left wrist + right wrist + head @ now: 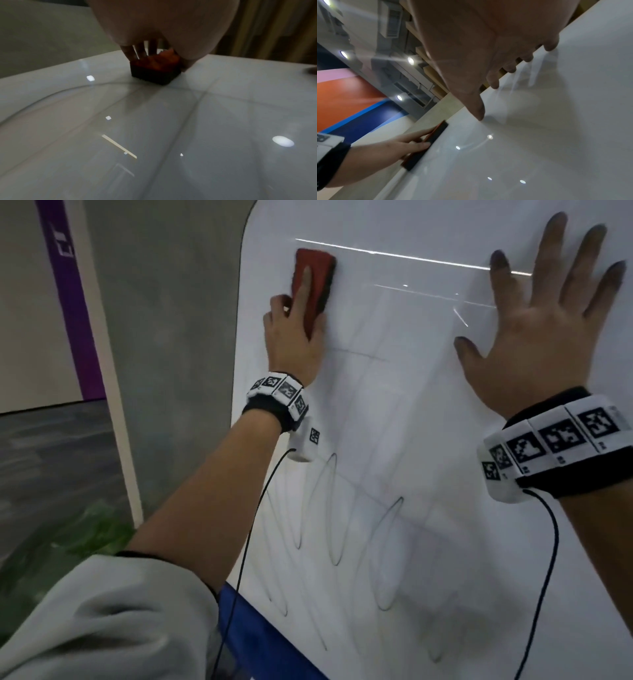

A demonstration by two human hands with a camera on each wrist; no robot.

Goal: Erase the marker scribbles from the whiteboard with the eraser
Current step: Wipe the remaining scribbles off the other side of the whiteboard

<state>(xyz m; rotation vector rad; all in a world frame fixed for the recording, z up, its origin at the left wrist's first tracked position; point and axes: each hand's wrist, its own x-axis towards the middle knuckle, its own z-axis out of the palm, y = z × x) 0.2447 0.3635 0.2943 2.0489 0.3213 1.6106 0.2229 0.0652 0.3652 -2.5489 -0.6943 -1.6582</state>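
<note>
**Two hands on the whiteboard, eraser pressed near its upper left corner**

Several looping marker scribbles (329, 508) remain on the lower part of the whiteboard (411, 440), nearest the person, close to its left edge. Further up, a single faint stroke (359, 355) lies just below the left hand (294, 337).

That hand grips the red-backed eraser (313, 285) near the board's upper left corner, close to the left edge. One finger lies straight along the red back; in the left wrist view other fingers (137, 52) curl down one long side, and the thumb bears on the opposite side. The dark felt face (154, 75) sits flat against the board.

The eraser looks light and fairly stiff in its body, with a soft felt pad underneath. It should slide easily on the glossy surface, so a hold by both long sides with pressure from above seems the right grip; too little pressure would probably leave faint traces.

Farther right, well apart from the eraser, the right hand (534, 337) rests flat on the board, fingers straight and spread wide, holding nothing. Its fingertips (496, 260) look darkened, perhaps by ink.
</note>
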